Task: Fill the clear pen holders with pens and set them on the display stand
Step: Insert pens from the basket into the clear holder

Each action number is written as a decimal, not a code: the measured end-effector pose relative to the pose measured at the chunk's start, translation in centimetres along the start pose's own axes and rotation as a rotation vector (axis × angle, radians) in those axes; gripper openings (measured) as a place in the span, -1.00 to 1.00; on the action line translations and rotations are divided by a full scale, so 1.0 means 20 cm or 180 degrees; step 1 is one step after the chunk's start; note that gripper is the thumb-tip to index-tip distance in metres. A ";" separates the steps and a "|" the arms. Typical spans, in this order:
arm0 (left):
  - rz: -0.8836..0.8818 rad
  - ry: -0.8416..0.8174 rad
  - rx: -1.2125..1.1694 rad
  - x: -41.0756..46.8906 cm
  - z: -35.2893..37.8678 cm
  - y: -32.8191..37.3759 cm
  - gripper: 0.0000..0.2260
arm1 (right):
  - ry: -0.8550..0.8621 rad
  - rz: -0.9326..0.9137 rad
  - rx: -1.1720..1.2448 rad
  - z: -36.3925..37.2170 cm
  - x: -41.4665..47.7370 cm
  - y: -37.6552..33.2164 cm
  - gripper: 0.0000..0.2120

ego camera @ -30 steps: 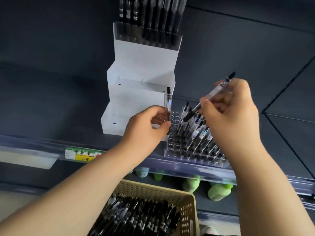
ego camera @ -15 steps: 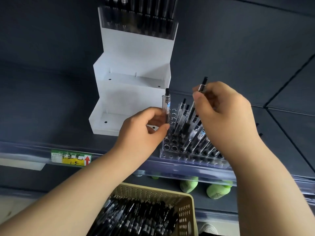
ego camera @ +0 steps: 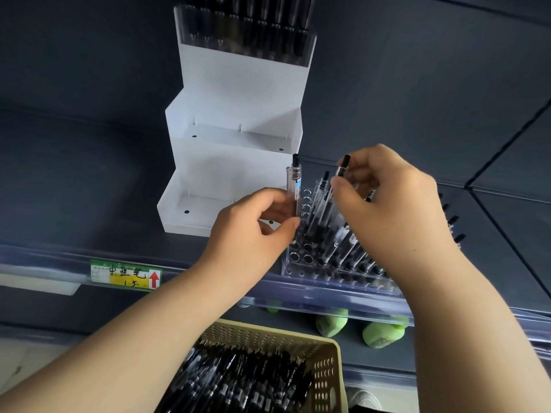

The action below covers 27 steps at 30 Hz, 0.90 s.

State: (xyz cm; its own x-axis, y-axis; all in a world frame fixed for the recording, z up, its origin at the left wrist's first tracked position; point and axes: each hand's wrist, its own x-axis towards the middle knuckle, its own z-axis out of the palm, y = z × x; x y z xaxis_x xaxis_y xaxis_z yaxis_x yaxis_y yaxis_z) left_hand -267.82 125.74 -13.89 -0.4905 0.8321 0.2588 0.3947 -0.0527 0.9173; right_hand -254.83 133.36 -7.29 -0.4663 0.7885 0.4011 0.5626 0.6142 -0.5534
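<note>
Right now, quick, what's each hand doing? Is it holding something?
Left hand: closed, fingers pinching an upright pen.
Right hand: closed, fingers pinching a tilted pen over the pen holder.

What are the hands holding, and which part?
Left hand pinches an upright pen at its lower barrel; right hand pinches a second pen near its black top.

Dark shelf (ego camera: 74, 180) fitted with a clear front rail (ego camera: 44, 257). The rail carries one price tag (ego camera: 126, 275), green and yellow, with handwritten characters and a red upward arrow at its right end. On the level below stand green bottles (ego camera: 383, 335), partly hidden by the rail; at right, dark panels (ego camera: 507, 84) meet at visible seams.
</note>
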 end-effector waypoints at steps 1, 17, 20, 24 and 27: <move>0.0006 -0.0008 0.0004 0.00 0.00 0.00 -0.81 | 0.0002 0.0000 -0.0014 0.01 0.00 0.00 -0.89; -0.0019 -0.0063 0.0075 -0.01 0.00 0.00 -0.81 | 0.0082 -0.0022 -0.0046 0.02 0.01 0.03 -0.90; -0.0025 -0.0070 0.0094 -0.01 0.00 0.00 -0.80 | 0.0060 -0.0058 -0.0135 0.02 0.01 0.03 -0.90; -0.0010 -0.0092 0.0111 -0.01 -0.01 0.01 -0.81 | 0.0095 -0.0185 -0.0249 0.02 0.01 0.04 -0.87; -0.0005 -0.0102 0.0127 -0.01 -0.01 0.01 -0.78 | 0.0180 -0.0441 -0.0323 0.03 0.02 0.05 -0.82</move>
State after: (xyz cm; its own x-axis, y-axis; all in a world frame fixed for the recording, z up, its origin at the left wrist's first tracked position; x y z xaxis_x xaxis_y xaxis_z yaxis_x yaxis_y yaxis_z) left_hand -267.73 125.39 -13.76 -0.4663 0.8495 0.2469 0.4250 -0.0296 0.9047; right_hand -254.88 134.21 -8.24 -0.5065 0.6949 0.5104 0.5629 0.7149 -0.4147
